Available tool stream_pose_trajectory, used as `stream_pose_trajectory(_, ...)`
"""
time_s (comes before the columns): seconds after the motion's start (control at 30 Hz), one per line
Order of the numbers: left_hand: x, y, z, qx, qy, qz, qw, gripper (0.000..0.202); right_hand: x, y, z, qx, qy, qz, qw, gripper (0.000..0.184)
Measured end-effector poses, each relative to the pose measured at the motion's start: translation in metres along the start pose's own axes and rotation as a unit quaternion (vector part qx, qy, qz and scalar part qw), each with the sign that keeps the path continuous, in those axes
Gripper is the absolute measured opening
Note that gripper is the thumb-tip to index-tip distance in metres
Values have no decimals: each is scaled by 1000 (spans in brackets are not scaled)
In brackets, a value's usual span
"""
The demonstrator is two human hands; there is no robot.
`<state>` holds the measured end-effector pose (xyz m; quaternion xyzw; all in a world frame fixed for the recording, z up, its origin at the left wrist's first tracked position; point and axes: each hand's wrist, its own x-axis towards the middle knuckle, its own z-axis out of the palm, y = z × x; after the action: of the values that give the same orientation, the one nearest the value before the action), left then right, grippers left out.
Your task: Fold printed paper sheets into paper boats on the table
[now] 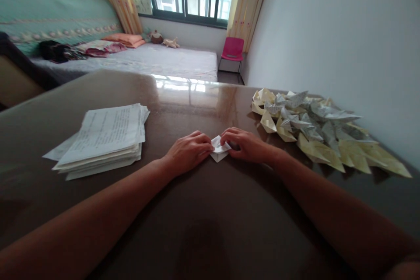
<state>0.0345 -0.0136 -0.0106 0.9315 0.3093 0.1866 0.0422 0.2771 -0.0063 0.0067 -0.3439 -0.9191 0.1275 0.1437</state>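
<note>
A small folded piece of white paper (219,151) lies on the glossy brown table (197,210) between both hands. My left hand (192,151) grips its left corner with the fingers pressed together. On the opposite side, my right hand (242,145) pinches the right corner, thumb below and curled fingers above. The paper is diamond-shaped, with a crease across its middle and a point toward me. Its side corners are hidden under the fingertips.
A stack of printed sheets (105,133) sits on the table at left. Several folded paper boats (305,116), white and yellowish, are heaped at right near the wall (344,30). Beyond the table are a bed (183,61) and a pink chair (233,48).
</note>
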Motion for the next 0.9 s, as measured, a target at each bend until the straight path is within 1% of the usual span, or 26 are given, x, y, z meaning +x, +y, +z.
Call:
stream_pose_trajectory(0.13, 0, 1, 0, 31, -8, 42, 999, 29, -3, 11, -10, 55, -39, -34, 997, 21)
stream_pose_trajectory(0.33, 2, 5, -6, 94, -27, 52, 994, 32, -5, 18, -17, 91, -82, -53, 991, 25)
stream_pose_trajectory(0.4, 2, 6, -7, 99, -22, 68, 993, 28, -5, 19, -16, 91, -80, -60, 991, 25)
stream_pose_trajectory(0.47, 1, 7, -7, 96, -22, 98, 990, 25, -5, 20, -14, 92, -67, -68, 991, 24)
stream_pose_trajectory(0.53, 0, 8, -7, 92, -33, 121, 988, 25, -4, 22, -13, 102, -65, -76, 990, 22)
stream_pose_trajectory(0.6, -1, 8, -5, 89, -43, 123, 987, 23, -3, 24, -12, 114, -53, -66, 990, 23)
stream_pose_trajectory(0.7, -1, 9, -4, 89, -40, 112, 989, 22, -2, 21, -7, 86, 3, -31, 996, 32)
stream_pose_trajectory(0.73, -1, 9, -4, 90, -39, 111, 989, 22, -2, 19, -5, 61, 6, -23, 998, 36)
stream_pose_trajectory(0.77, -1, 9, -4, 90, -39, 111, 989, 22, -2, 16, -2, 32, -9, -19, 999, 40)
stream_pose_trajectory(0.83, -1, 9, -4, 87, -38, 113, 989, 22, -5, 8, 4, -22, -70, -6, 997, 52)
stream_pose_trajectory(0.9, -1, 9, -5, 80, -35, 113, 990, 22, -8, 0, 9, -58, -113, 18, 992, 65)
